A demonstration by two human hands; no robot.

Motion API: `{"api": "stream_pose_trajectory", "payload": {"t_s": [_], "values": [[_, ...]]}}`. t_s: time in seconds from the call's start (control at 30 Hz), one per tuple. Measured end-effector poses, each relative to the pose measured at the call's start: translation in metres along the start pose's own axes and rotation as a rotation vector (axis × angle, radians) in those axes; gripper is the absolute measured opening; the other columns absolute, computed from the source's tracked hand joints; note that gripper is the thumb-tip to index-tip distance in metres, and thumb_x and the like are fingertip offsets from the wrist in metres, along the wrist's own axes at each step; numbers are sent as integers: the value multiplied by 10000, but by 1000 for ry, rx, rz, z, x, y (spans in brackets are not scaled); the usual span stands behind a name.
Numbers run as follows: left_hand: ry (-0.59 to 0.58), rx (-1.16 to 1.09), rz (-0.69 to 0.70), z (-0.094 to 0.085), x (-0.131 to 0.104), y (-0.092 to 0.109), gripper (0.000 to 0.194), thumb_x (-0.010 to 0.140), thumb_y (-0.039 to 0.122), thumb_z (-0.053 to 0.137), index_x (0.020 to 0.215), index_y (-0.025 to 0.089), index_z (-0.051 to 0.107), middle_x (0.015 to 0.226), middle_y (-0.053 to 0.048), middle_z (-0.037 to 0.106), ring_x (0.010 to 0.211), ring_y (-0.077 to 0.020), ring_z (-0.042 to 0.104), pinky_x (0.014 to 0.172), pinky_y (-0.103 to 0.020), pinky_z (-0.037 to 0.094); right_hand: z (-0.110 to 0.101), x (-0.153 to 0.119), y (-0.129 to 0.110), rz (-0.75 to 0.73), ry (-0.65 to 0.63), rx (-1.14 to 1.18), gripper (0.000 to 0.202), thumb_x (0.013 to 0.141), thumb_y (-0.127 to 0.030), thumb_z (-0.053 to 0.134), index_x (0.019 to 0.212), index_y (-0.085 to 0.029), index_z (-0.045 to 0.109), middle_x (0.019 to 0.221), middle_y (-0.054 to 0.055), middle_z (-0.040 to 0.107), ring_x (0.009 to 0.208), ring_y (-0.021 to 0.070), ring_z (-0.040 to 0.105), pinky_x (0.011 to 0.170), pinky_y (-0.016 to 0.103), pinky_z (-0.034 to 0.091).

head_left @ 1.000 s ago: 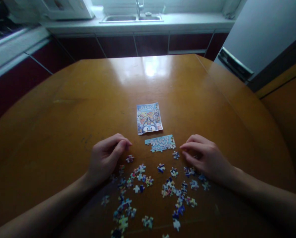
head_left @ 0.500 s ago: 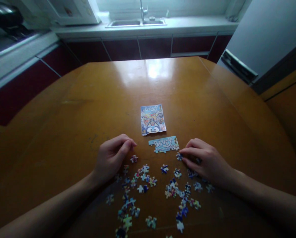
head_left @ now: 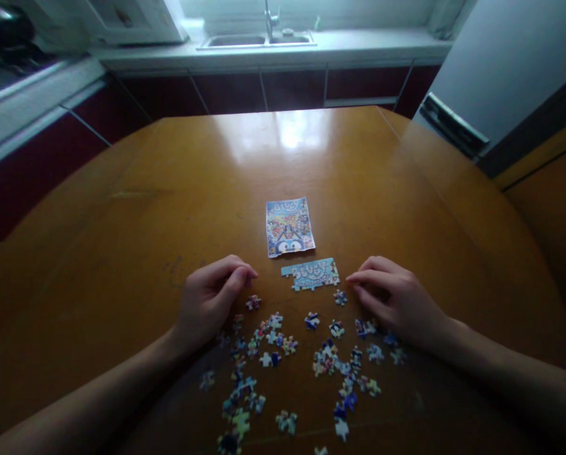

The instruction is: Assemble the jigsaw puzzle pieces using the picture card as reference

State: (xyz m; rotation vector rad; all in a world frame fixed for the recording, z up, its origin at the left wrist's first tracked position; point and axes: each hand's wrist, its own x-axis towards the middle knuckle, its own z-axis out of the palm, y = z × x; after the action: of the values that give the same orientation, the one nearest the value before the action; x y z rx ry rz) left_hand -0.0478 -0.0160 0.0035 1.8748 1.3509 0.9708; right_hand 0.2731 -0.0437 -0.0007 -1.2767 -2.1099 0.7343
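Observation:
My left hand [head_left: 211,297] rests on the table with its fingers curled and thumb pressed against them; no object shows in it. Just below its fingertips lies a reddish puzzle piece [head_left: 253,303]. My right hand [head_left: 394,296] has thumb and index finger slightly apart, with nothing between them. Beside those fingertips, a bluish puzzle piece [head_left: 340,297] lies loose under the right end of a joined puzzle strip [head_left: 311,274], touching or nearly so; I cannot tell which. The light-blue strip carries large white lettering. Behind it lies a creased picture sheet [head_left: 290,227] with matching lettering.
Many loose puzzle pieces are scattered nearer me, in a left cluster [head_left: 242,395] and a right cluster [head_left: 344,370]. The wooden table [head_left: 192,183] has a wide rounded top. Beyond it stand a counter with a sink [head_left: 235,42] and a pale refrigerator [head_left: 515,69].
My right fingertips have come off the bluish piece and drawn slightly up, leaving it on the table. The left hand stays about where it was. The whole view has shifted a little.

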Motion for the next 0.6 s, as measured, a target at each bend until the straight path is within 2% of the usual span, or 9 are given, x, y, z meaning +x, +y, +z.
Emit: {"api": "stream_pose_trajectory", "payload": {"t_s": [0.6], "values": [[1, 17, -4, 0, 2, 3, 268, 959, 318, 522, 777, 194, 674, 728, 0, 647, 679, -136, 588, 628, -253, 454, 7, -1, 1, -27, -65, -52, 109, 892, -200, 623, 950, -191, 715, 905, 61, 654, 848, 183, 582, 746, 338, 484]]}}
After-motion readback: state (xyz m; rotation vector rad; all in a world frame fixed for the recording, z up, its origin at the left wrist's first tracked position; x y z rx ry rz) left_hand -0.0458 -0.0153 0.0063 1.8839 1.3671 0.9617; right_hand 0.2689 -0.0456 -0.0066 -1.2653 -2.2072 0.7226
